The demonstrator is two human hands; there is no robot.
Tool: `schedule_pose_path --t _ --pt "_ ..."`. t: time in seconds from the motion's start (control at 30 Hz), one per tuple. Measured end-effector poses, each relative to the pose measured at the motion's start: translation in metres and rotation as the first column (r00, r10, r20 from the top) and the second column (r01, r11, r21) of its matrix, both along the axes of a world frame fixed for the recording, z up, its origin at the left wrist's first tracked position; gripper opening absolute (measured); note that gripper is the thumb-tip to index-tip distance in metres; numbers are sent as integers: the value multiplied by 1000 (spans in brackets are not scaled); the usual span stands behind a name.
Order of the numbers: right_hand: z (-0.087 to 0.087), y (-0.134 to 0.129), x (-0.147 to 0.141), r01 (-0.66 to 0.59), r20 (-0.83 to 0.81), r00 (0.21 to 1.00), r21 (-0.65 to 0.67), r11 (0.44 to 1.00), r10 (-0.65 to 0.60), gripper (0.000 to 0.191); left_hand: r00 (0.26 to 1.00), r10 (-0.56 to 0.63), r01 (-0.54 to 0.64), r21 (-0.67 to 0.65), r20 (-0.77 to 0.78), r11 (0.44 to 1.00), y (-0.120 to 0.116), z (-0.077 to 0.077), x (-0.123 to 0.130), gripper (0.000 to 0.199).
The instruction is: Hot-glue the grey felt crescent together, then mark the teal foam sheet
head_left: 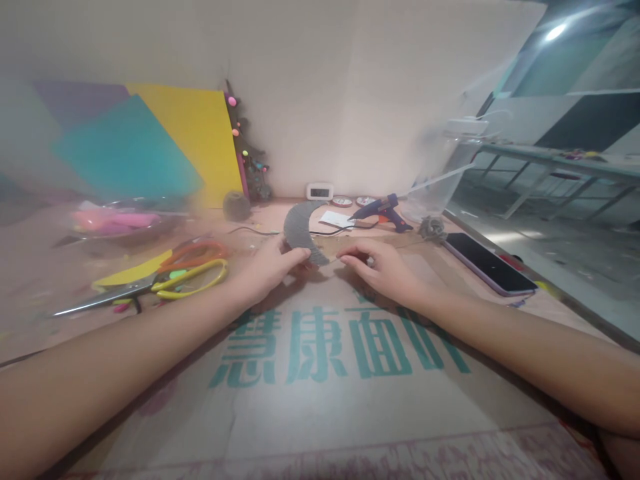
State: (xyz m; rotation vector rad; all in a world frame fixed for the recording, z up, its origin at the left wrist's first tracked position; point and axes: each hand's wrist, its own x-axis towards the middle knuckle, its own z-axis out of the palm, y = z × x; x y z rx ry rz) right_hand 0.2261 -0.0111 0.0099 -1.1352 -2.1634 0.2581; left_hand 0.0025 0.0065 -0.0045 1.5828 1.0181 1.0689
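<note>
A grey crescent point(299, 230) with fine ridges across it stands upright at the middle of the work surface. Its lower part is pinched by my left hand point(277, 267), the thumb in front and the other fingers mostly hidden behind. Just right of the crescent's lower tip, my right hand point(374, 265) has its thumb and fingertips drawn together. A thin strand seems to run from the tip to these fingertips, too small to make out well. Beneath both hands lies a pale sheet point(310, 413) with large green characters.
Scissors point(190, 280) and a clear dish point(120, 223) of pink pieces are at left. Behind stand coloured sheets point(200, 140), a small clock point(320, 192) and a glue gun point(377, 210) with a cord. A grey ball point(432, 228), a phone point(487, 263) and a clear container point(445, 167) are at right.
</note>
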Motion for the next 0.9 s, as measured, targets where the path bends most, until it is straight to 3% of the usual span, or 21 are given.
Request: schedule_pose_path --t 0.3,0.4,0.5,0.57,0.63,0.77,0.9 --pt "0 -1 0 -9 4 1000 -18 1000 9 15 998 -48 50 -68 30 996 -2 -1 0 22" --pt "-3 2 2 -62 -9 998 -1 998 62 18 993 -84 93 -119 77 989 -3 0 1 22" --pt "-5 3 4 -153 -3 988 75 985 154 36 984 -98 124 -180 147 976 -4 2 2 26" --pt "-5 3 4 -149 -11 988 126 981 152 46 978 -81 124 -221 194 967 -4 3 2 29" --pt "-3 1 4 -98 -58 992 175 980 110 39 972 -65 120 -240 226 963 -4 4 2 32" --pt "1 -4 4 -97 -36 993 314 944 114 3 968 -90 145 -230 234 962 -3 4 2 35" --pt "5 -11 3 -140 111 988 352 926 107 6 965 -119 173 -223 235 959 -3 4 0 34"
